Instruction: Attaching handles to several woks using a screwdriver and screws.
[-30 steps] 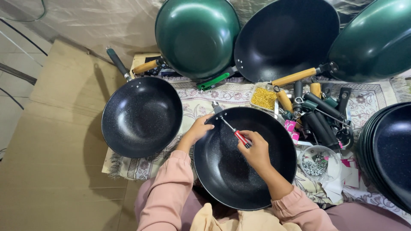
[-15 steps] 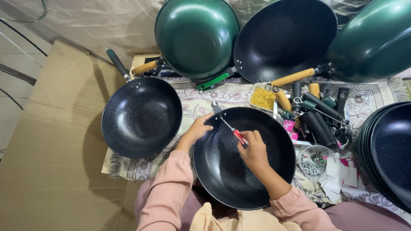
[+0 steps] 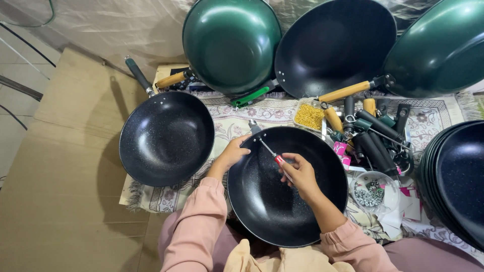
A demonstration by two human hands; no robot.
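Gripping pan (image 3: 287,186) rim with left hand (image 3: 233,153), right hand (image 3: 301,174) pinching screwdriver (image 3: 269,151) at frame centre; risking slipping, scratching coating.

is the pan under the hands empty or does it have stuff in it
Empty. The black pan shows only bare speckled coating inside; the right hand holds a red-handled screwdriver over it, and the left hand grips the rim.

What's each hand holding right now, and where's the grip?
The right hand holds a screwdriver by its red handle, tip at the rim of the black pan. The left hand grips that pan's rim beside the tip.
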